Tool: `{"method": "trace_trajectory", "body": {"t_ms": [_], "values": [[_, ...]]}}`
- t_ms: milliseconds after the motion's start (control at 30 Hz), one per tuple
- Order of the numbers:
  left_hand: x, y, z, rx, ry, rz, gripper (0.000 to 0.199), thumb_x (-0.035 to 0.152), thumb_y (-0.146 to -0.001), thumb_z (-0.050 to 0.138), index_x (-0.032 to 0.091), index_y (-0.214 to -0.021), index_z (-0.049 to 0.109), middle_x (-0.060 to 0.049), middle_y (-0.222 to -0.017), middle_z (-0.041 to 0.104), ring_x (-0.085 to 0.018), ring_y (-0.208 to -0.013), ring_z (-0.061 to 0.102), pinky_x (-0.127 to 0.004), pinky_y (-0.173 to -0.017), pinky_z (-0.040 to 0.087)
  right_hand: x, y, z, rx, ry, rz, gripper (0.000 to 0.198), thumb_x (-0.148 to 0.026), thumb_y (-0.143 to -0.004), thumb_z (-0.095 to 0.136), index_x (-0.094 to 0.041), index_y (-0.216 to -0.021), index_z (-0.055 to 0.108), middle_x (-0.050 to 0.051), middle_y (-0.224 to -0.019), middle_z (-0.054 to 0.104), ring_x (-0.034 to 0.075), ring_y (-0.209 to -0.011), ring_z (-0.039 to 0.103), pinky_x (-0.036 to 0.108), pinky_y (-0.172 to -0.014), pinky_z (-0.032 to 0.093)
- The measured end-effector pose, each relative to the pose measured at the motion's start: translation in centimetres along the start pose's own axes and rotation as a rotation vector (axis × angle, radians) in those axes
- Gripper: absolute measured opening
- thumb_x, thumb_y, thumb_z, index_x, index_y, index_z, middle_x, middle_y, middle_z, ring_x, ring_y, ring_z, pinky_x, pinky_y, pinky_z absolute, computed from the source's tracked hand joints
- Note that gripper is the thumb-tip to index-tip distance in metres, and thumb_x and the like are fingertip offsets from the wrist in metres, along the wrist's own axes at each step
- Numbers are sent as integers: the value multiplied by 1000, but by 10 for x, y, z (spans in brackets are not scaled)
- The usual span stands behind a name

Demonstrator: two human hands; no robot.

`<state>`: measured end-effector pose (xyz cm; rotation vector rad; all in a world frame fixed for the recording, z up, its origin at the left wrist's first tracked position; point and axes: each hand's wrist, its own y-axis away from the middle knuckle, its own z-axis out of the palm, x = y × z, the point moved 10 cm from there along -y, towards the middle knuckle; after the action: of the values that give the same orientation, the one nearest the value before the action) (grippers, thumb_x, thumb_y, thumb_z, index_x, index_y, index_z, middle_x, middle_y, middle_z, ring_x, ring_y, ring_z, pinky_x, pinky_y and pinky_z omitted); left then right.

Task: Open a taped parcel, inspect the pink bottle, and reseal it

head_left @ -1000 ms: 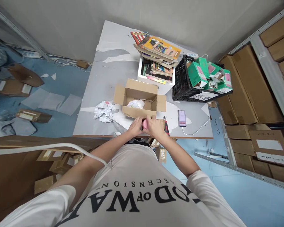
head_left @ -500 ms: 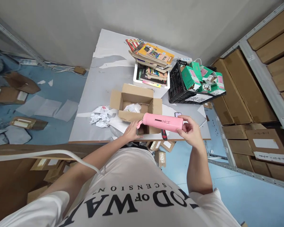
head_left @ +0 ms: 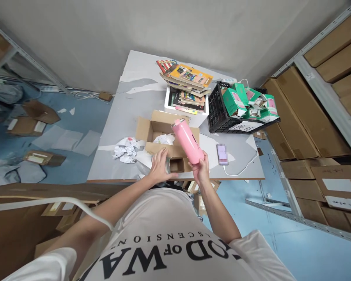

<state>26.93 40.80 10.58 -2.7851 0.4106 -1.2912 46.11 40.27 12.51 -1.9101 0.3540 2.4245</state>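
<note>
The right hand (head_left: 201, 168) is gripping the base of a pink bottle (head_left: 187, 140), fingers closed round it, and holding it tilted up over the near right part of the open box (head_left: 163, 134), lid end pointing away from the person. The left hand (head_left: 159, 168) is lying spread and open on the near flap of the box, beside a small empty carton (head_left: 176, 165) standing at the box's near edge; it is clamping nothing.

Judging from how things lie, the bottle is out of its carton and not yet inside the box. The box is holding only some crumpled paper (head_left: 163, 139), with more paper wads (head_left: 124, 147) lying just left of it. Its flaps are standing open, so packing and closing look to be left.

Right of the box a phone (head_left: 222, 153) is lying on its cable. Behind the box a stack of books (head_left: 187, 88) is sitting, and right of that a black crate (head_left: 222, 113) holding green cartons (head_left: 245, 103).
</note>
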Motion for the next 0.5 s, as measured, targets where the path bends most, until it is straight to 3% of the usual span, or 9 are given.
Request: {"method": "trace_trajectory", "body": {"t_ms": [100,200,333,433,500], "values": [[33,-14,-17,52,316,60,98,62,-67,69,17,-144,30,-21,-146,37,-37,-134,37,-56,-109,29,4,3,31,-45,-34,10,50,-58,-75,47,-33,-116,33,5,-123,49,17,-93,59,37,-74,56],[55,-28,-22,85,710,24,91,53,-70,73,19,-143,31,-18,-141,45,-30,-127,49,-44,-103,42,4,7,53,-54,-25,-34,55,-59,-75,50,-31,-118,31,8,-121,51,19,-99,58,39,-80,55],[47,-30,-27,193,943,-134,83,41,-65,80,20,-134,40,-16,-136,50,-27,-121,55,-40,-97,49,-7,10,61,-136,160,-143,62,-60,-71,59,-25,-117,34,11,-118,54,22,-108,57,39,-91,49],[39,-23,-27,144,1010,-164,78,37,-61,83,20,-128,47,-15,-130,56,-27,-117,58,-41,-95,50,-27,-2,56,-287,335,-182,60,-66,-74,53,-23,-115,42,14,-127,51,24,-117,52,39,-94,47],[39,-16,-23,71,1046,-170,74,35,-59,84,19,-124,52,-14,-127,59,-27,-114,60,-42,-94,51,-51,-20,44,-289,402,-192,58,-66,-81,43,-22,-120,42,16,-134,48,25,-122,49,41,-94,47]]}}
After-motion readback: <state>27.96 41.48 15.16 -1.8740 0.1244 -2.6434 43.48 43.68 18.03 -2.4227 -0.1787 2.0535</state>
